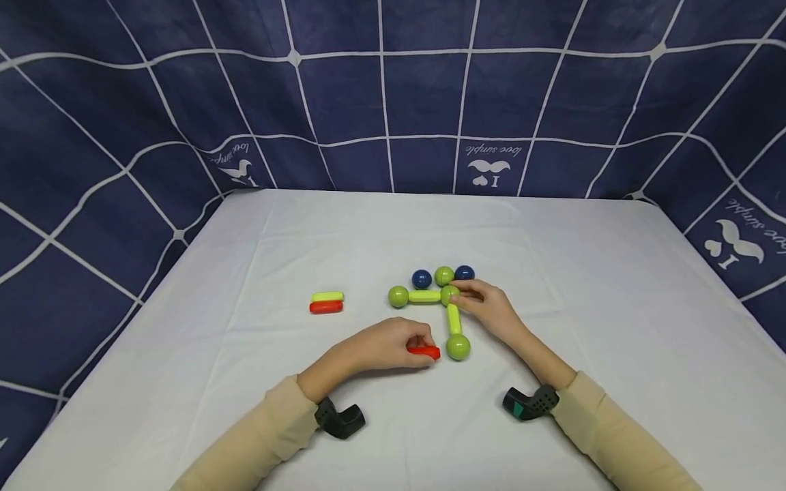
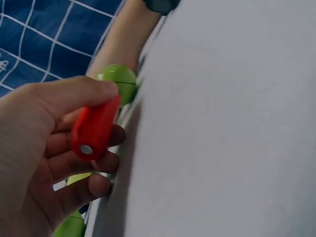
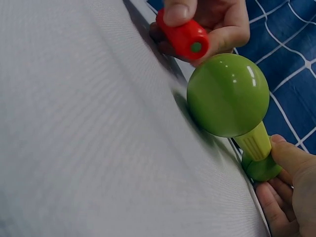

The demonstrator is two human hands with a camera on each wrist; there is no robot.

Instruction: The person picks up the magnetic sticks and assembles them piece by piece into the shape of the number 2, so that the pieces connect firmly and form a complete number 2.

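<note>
My left hand [image 1: 393,342] pinches a red rod [image 2: 96,126] between thumb and fingers; a round metal spot shows on one end, a green spot on the other in the right wrist view. Just right of it is a green ball [image 1: 458,346], apart from the rod. That ball joins a yellow-green rod [image 1: 454,319] running up to a corner green ball [image 1: 450,294], which my right hand [image 1: 491,310] holds with thumb and fingers. From the corner another yellow-green rod [image 1: 425,296] leads left to a third green ball [image 1: 398,296].
Behind the joined pieces sit two dark blue balls [image 1: 421,279] with a loose green ball [image 1: 444,275] between them. To the left lie a yellow-green rod [image 1: 327,296] and a red rod [image 1: 326,307] side by side. A white cloth [image 1: 202,402] covers the table; a blue checked curtain [image 1: 344,95] hangs behind.
</note>
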